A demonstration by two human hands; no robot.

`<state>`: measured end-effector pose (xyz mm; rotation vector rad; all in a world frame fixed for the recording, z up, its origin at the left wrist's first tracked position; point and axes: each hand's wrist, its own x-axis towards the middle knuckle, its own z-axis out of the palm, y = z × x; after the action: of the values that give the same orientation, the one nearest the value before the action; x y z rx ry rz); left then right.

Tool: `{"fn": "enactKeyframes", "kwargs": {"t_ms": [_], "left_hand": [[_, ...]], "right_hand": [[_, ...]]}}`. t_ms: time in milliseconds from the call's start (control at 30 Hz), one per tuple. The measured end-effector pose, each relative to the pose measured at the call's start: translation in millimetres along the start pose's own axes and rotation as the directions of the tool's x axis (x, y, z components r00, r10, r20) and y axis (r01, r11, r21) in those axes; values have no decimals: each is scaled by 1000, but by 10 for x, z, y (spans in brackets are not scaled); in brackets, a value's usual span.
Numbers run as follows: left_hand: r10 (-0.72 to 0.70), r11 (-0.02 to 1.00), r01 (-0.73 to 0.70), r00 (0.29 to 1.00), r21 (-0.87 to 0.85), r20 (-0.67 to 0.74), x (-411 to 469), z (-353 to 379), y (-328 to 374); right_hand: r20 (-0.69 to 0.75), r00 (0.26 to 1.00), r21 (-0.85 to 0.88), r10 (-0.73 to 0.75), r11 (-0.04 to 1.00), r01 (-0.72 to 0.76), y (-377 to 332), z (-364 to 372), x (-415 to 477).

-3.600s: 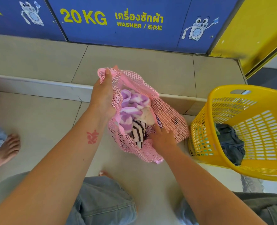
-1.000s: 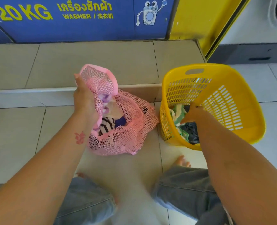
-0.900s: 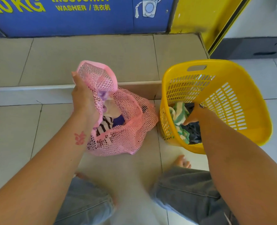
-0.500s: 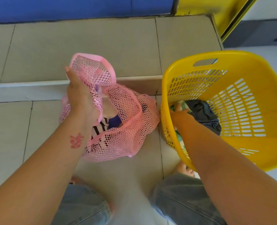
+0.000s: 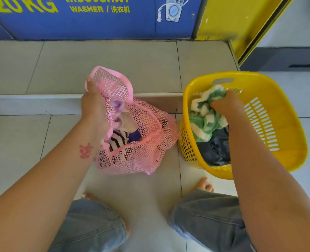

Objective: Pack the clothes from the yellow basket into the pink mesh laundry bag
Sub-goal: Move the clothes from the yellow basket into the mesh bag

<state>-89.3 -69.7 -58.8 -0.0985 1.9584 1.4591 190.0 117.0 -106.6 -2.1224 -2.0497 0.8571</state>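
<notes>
Head view: your left hand [image 5: 94,108] holds the pink mesh laundry bag [image 5: 137,153] open while your right hand [image 5: 225,104] is down in the yellow basket [image 5: 278,124].
The bag is open-weave netting with a solid pink band at the rim, and it sits on the tiled floor [image 5: 132,188] just left of the basket, slumped, with its mouth up towards you. A black-and-white striped garment [image 5: 118,138] shows inside. Your left hand's fingers are clamped on the far-left rim, lifting it, so the bag's length runs from that raised edge down to the right. The slotted basket opens upward, with its handle slot on the far rim. Your right hand reaches in from the near side, knuckles up, fingers curled tight around a fluffy green-and-white cloth [image 5: 205,120] that lies over a dark garment [image 5: 216,150].
</notes>
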Motion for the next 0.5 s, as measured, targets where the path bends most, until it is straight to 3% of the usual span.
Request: {"fn": "enactKeyframes", "kwargs": {"t_ms": [67, 167, 300, 367, 500], "left_hand": [[32, 999, -32, 999, 13, -4, -58, -109, 70], [77, 997, -77, 997, 1, 10, -106, -280, 173], [71, 997, -69, 995, -26, 76, -129, -532, 258], [56, 998, -52, 994, -43, 98, -118, -621, 300], [42, 994, -26, 988, -105, 150, -83, -704, 383]], "right_hand": [[-159, 987, 92, -26, 995, 41, -227, -356, -214], [-352, 929, 318, -116, 918, 235, -690, -795, -627], [-349, 890, 662, -294, 595, 456, -1297, -729, -1150], [-299, 893, 674, -336, 588, 447, -1491, -333, -1348], [-234, 904, 579, -357, 696, 424, -1637, 828, -1777]]}}
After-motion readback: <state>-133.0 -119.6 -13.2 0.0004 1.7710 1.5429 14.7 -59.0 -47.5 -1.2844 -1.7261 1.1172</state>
